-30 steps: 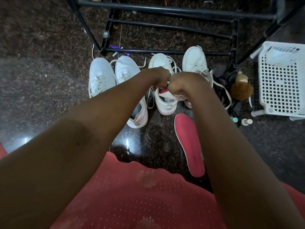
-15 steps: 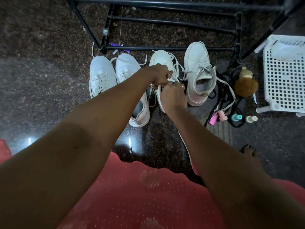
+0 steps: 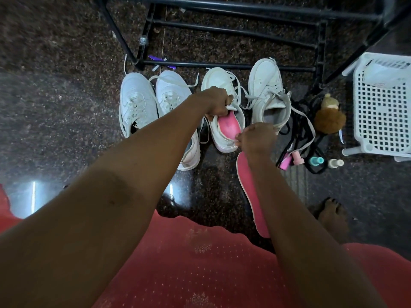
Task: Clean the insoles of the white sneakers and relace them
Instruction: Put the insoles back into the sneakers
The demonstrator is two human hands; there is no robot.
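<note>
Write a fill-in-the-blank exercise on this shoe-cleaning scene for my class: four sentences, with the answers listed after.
1. The left hand grips a white sneaker; the insole inside it is ____ in colour.
2. The right hand pinches that insole at the shoe's ____ end.
3. A second insole lies loose on the ____.
4. The number of white sneakers in view is ____.
Answers: pink; heel; floor; four.
</note>
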